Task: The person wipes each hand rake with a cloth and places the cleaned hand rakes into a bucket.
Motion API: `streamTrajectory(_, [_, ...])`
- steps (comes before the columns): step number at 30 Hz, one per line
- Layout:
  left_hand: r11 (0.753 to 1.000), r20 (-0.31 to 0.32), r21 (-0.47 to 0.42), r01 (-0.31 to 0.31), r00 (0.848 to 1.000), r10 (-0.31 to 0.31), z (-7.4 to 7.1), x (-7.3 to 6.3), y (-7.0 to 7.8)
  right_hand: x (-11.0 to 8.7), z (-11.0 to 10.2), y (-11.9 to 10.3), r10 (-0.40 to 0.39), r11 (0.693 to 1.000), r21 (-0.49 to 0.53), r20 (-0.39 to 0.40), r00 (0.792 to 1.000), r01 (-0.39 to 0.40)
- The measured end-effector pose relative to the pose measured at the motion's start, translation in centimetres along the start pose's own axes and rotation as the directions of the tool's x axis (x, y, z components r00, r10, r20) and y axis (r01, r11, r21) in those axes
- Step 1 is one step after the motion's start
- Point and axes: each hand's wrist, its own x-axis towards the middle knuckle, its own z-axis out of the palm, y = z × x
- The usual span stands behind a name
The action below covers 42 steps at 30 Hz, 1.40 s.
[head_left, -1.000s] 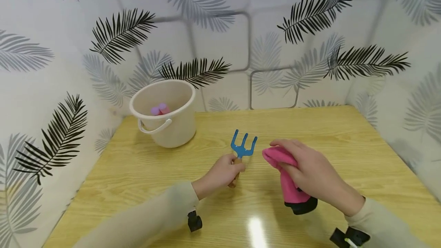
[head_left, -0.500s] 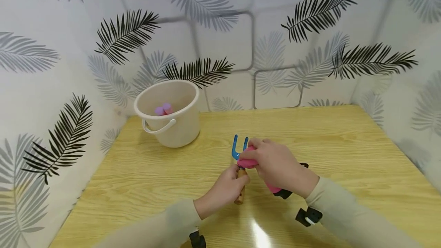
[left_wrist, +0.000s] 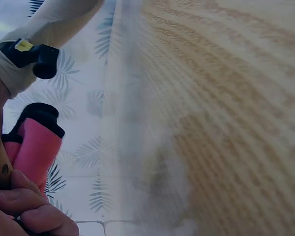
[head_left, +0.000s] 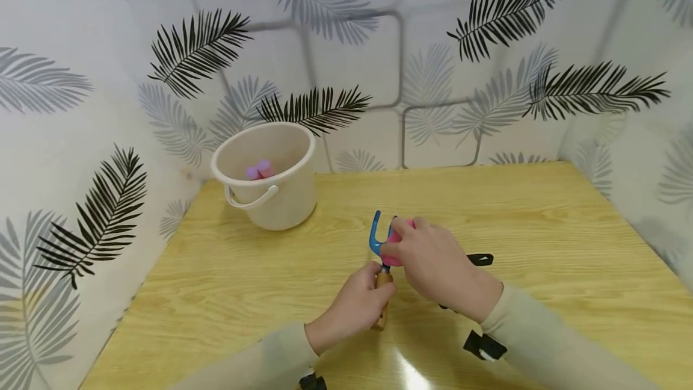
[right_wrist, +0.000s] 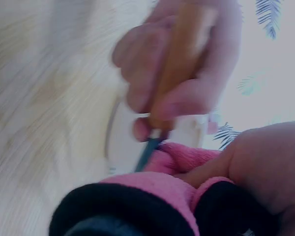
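Observation:
My left hand [head_left: 354, 303] grips the wooden handle of a small garden hand fork [head_left: 374, 238], whose blue tines point away from me. With my right hand [head_left: 441, 269] I hold a pink cloth [head_left: 393, 256] with black trim, pinched around the right side of the fork's head. One blue tine stands free on the left; the others are partly or wholly covered by the cloth and fingers. Seen from the right wrist, the fork's metal neck runs down into the folds of pink fabric. In the left wrist view the cloth hangs beside the curled left fingers [left_wrist: 39, 211].
A cream bucket [head_left: 287, 206] with a handle stands at the table's back left, with pink and purple rounded pieces [head_left: 264, 168] inside. The wood-grain table [head_left: 514, 209] meets leaf-patterned walls at the back and sides. A black loop [head_left: 480, 259] sticks out beyond my right wrist.
My right hand has moved left with the pink cloth, from beside the fork onto its head. The fork has shifted slightly towards me in my left hand.

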Motion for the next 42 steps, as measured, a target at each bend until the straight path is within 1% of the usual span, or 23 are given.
streamTrajectory(3, [0.999, -0.007, 0.030, -0.013, 1.000, 0.013, 0.0, -0.1, 0.0, -0.1, -0.5, -0.2, -0.013, 1.000, 0.023, -0.003, 1.000, 0.013])
streamTrajectory(6, [0.997, -0.014, 0.075, -0.028, 0.999, 0.029, 0.1, -0.4, -0.1, 0.0, -0.5, -0.4, -0.008, 1.000, 0.030, -0.012, 1.000, 0.008])
streamTrajectory(11, [0.989, 0.009, 0.133, -0.059, 0.998, 0.059, 0.5, -1.1, 0.1, 1.0, 0.3, -0.6, 0.059, 0.998, 0.018, -0.027, 0.998, -0.058])
streamTrajectory(13, [0.988, 0.024, 0.136, -0.073, 0.997, 0.070, 0.8, -1.2, 0.2, 1.4, 0.6, -0.7, 0.083, 0.996, 0.012, -0.031, 0.996, -0.083])
streamTrajectory(15, [0.989, 0.029, 0.127, -0.073, 0.997, 0.070, 1.0, -1.2, 0.2, 1.7, 0.7, -0.9, 0.097, 0.995, 0.011, -0.031, 0.995, -0.097])
streamTrajectory(17, [0.992, 0.024, 0.116, -0.058, 0.998, 0.056, 1.1, -1.1, 0.2, 1.6, 0.6, -0.9, 0.103, 0.995, 0.015, -0.009, 0.995, -0.103])
streamTrajectory(19, [0.994, 0.004, 0.102, -0.037, 0.999, 0.036, 1.1, -1.0, 0.1, 1.2, 0.3, -0.8, 0.108, 0.994, 0.024, 0.038, 0.993, -0.109])
streamTrajectory(21, [0.991, -0.028, 0.133, -0.029, 0.999, 0.033, 1.0, -0.8, -0.1, 0.7, -0.1, -0.6, 0.113, 0.993, 0.029, 0.085, 0.990, -0.116])
streamTrajectory(23, [0.986, -0.052, 0.165, -0.028, 0.998, 0.037, 1.0, -0.7, -0.2, 0.2, -0.3, -0.5, 0.116, 0.992, 0.042, 0.107, 0.987, -0.121])
streamTrajectory(24, [0.983, -0.062, 0.182, -0.033, 0.997, 0.045, 1.0, -0.7, -0.2, 0.1, -0.4, -0.5, 0.118, 0.991, 0.047, 0.104, 0.988, -0.123])
streamTrajectory(26, [0.978, -0.068, 0.204, -0.049, 0.996, 0.064, 1.0, -0.7, -0.3, 0.2, -0.4, -0.5, 0.123, 0.991, 0.048, 0.069, 0.990, -0.127])
streamTrajectory(28, [0.980, -0.058, 0.190, -0.063, 0.996, 0.075, 1.1, -0.9, -0.2, 0.6, -0.3, -0.7, 0.135, 0.989, 0.049, 0.026, 0.990, -0.137])
streamTrajectory(30, [0.983, -0.032, 0.169, -0.074, 0.996, 0.081, 1.2, -1.1, -0.2, 1.3, -0.2, -1.0, 0.147, 0.988, 0.040, -0.008, 0.989, -0.147])
streamTrajectory(33, [0.987, -0.003, 0.139, -0.076, 0.997, 0.078, 1.2, -1.3, -0.1, 2.0, -0.1, -1.4, 0.138, 0.990, 0.033, -0.023, 0.990, -0.137])
streamTrajectory(35, [0.987, -0.011, 0.140, -0.078, 0.997, 0.080, 1.1, -1.4, -0.1, 2.1, -0.1, -1.4, 0.118, 0.992, 0.045, -0.002, 0.993, -0.118])
streamTrajectory(37, [0.988, -0.038, 0.136, -0.074, 0.996, 0.080, 0.8, -1.4, -0.1, 1.8, -0.4, -1.3, 0.099, 0.992, 0.071, 0.044, 0.994, -0.102])
streamTrajectory(39, [0.987, -0.069, 0.144, -0.070, 0.994, 0.081, 0.5, -1.5, -0.1, 1.2, -0.7, -1.0, 0.099, 0.989, 0.097, 0.103, 0.990, -0.109])
streamTrajectory(41, [0.989, -0.075, 0.141, -0.055, 0.995, 0.066, 0.1, -1.5, -0.1, 0.7, -1.0, -0.6, 0.108, 0.987, 0.103, 0.144, 0.984, -0.124])
streamTrajectory(42, [0.990, -0.074, 0.129, -0.051, 0.995, 0.061, -0.1, -1.5, -0.1, 0.6, -1.1, -0.5, 0.119, 0.986, 0.100, 0.151, 0.981, -0.135])
